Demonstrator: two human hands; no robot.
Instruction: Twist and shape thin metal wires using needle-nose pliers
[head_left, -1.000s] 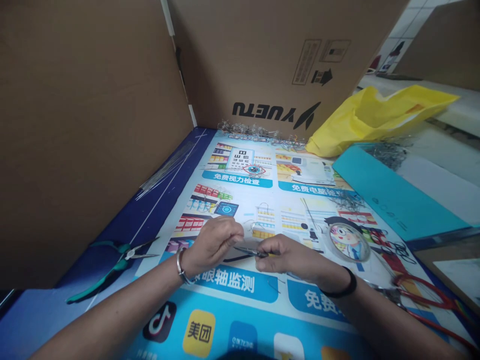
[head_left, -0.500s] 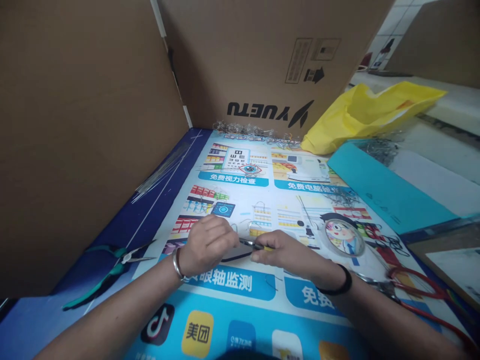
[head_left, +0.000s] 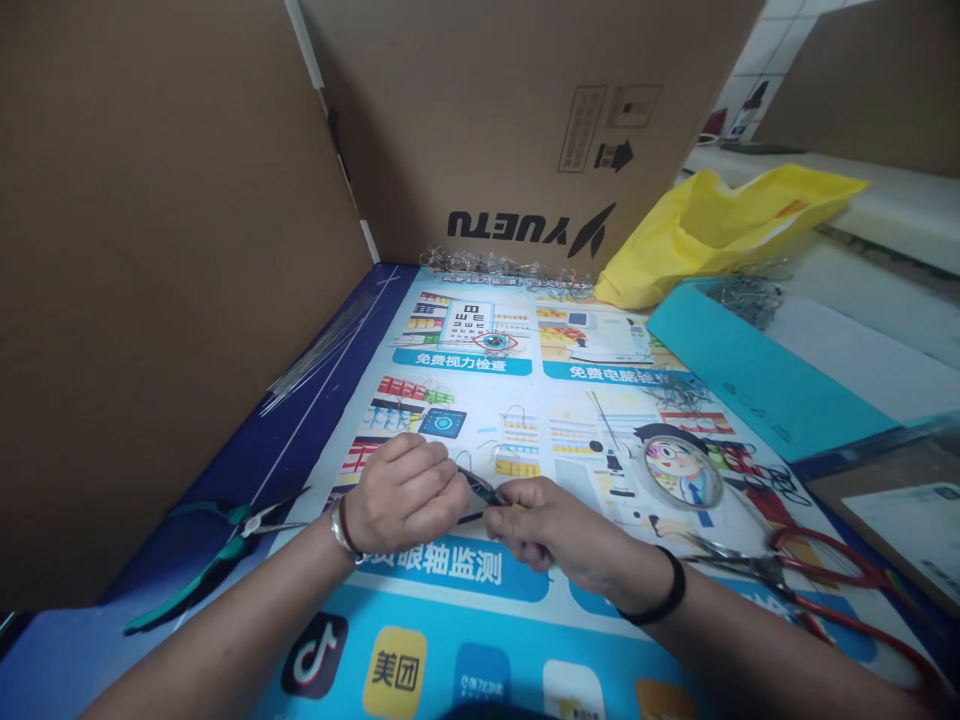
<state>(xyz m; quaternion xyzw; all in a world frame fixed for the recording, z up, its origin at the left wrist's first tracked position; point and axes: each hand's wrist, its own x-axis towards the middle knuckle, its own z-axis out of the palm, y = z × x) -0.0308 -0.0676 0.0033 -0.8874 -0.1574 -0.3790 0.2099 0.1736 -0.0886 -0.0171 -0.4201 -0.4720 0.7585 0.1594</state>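
My right hand is closed around small dark-jawed pliers, whose yellow handle shows between the fingers. The jaws point left and reach the closed fingers of my left hand. That hand is curled into a fist, back upward, with a metal bangle at its wrist. Whatever it grips is hidden by the fingers. Just beyond the hands, a thin bent wire rests on the printed sheet. Left of my left wrist lie green-handled pliers, jaws apart.
Red-handled scissors lie at the right, below a clear tape-like ring. Straight wires run along the left edge. Wire pieces are piled by the cardboard wall. A yellow bag and teal folder sit right.
My left hand has shifted slightly left and turned more knuckles-up. My right hand has rolled and moved a little left, and the pliers now slant more steeply. The camera view has shifted slightly.
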